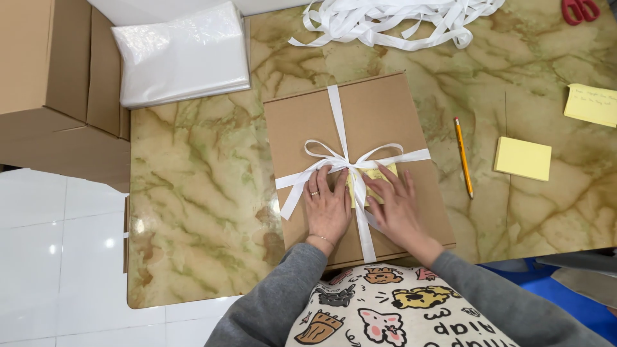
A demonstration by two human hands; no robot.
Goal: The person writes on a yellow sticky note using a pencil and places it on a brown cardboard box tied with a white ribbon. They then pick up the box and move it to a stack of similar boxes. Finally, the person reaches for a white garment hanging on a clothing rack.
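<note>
your left hand point(328, 204) is lying flat, fingers spread, on the brown box point(385, 122), gripping nothing. your right hand point(396, 204) is pressing flat beside it, fingertips on a yellow note point(379, 173) tucked under the white ribbon point(339, 119) — the bow is sitting just beyond both hands. a pencil point(463, 156) is lying off to the right of your right hand, with a yellow pad point(523, 158) further out.

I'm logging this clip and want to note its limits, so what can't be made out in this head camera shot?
- Yellow note on the brown box: mostly covered by the left hand, right hand and white ribbon.
- Box contents: lid closed.
- Red scissors: cut off by the top edge.
- Writing on the far sticky note: too small, cut by the right edge.
- Loose ribbon pile: cut off at the top.
</note>
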